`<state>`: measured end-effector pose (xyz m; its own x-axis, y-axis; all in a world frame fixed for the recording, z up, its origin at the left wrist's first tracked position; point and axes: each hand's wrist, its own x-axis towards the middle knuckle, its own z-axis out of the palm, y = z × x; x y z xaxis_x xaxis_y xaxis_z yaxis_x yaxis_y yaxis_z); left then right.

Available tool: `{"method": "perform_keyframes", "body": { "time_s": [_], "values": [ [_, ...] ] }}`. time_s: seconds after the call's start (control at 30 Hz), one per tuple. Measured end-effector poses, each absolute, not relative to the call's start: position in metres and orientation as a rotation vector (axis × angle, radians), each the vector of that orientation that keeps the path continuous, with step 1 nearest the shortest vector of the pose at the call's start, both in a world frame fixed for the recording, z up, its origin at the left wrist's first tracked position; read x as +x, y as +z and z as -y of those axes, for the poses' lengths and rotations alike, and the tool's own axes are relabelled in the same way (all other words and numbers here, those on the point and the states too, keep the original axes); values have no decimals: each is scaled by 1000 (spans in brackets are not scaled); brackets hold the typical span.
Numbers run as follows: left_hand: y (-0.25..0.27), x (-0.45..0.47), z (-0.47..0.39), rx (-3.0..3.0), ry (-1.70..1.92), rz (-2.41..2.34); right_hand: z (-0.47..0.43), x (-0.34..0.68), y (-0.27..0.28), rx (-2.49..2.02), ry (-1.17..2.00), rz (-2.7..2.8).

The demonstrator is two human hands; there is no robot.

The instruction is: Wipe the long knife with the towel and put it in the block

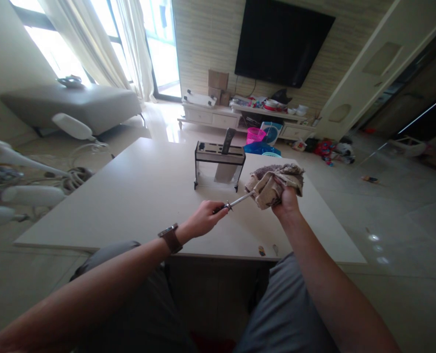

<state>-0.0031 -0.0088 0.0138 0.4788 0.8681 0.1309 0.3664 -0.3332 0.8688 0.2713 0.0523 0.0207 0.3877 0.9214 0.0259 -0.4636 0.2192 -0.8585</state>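
Note:
My left hand (205, 216) is closed round the dark handle of a sharpening steel (242, 198), whose thin metal rod points up to the right. The rod's far end goes into the folds of a brown and beige cloth (273, 184). That cloth is bunched in my right hand (288, 200), with the fingers partly hidden by it. Just beyond my hands a knife block (221, 156) with a dark frame and clear lower part stands on the white table (148, 196). One broad-bladed knife (228, 141) sits in it, black handle up.
Two small flat items, one a yellow and dark figure (261, 251), lie near the table's front edge. Behind the table are a pink basket (255, 135), a blue bin (262, 148) and a white TV cabinet (210, 117). White lamp shades (32, 195) crowd the left side.

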Motion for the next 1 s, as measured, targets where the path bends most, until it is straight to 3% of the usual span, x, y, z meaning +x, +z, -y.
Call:
{"method": "perform_keyframes", "body": {
  "time_s": [0.3, 1.0],
  "values": [
    [13, -2, 9, 1907, 800, -1060, -41, 245, 15, -983, 1208, 536],
    [9, -2, 5, 1885, 828, -1071, -26, 208, -4, -988, 1181, 688]
  ]
}}
